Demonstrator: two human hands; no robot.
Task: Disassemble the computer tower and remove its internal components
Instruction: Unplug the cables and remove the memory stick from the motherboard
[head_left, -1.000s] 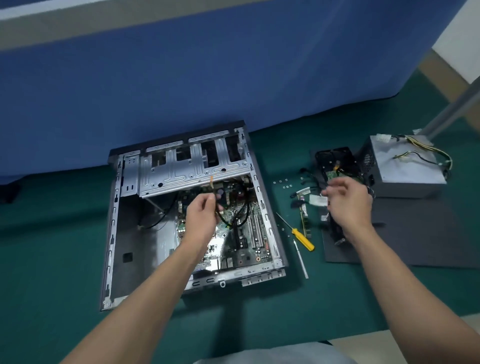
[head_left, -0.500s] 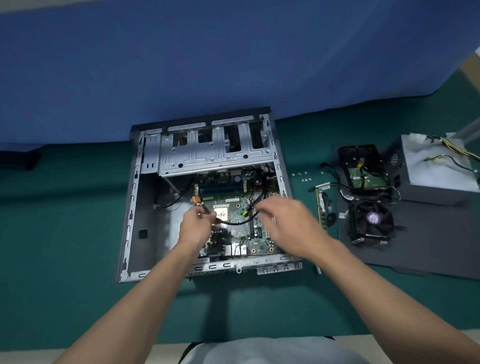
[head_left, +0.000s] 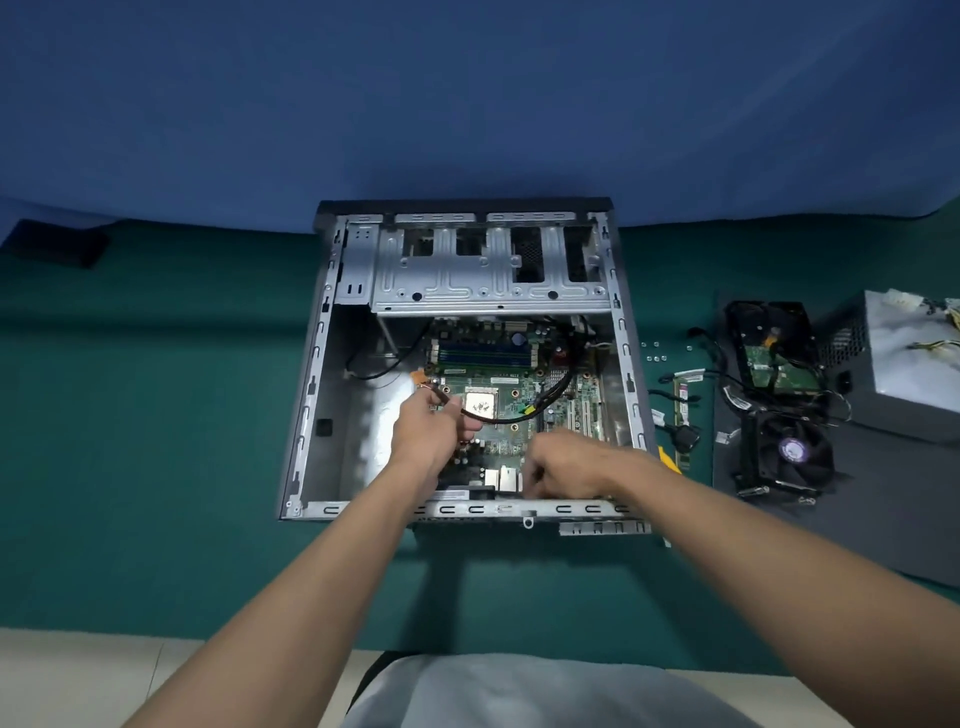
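Head view: black cable (head_left: 498, 417) is pinched by left hand (head_left: 434, 434) over motherboard (head_left: 511, 400); right hand (head_left: 563, 465) blurred inside computer tower (head_left: 311, 395), grip can't be told.

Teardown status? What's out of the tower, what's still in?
Out: power supply, hard drive, cooler fan and loose cables on the right, screws beside the case. In hand: left hand pinches a black cable over the board; right hand is down at its near edge. Left: motherboard, remaining cables.
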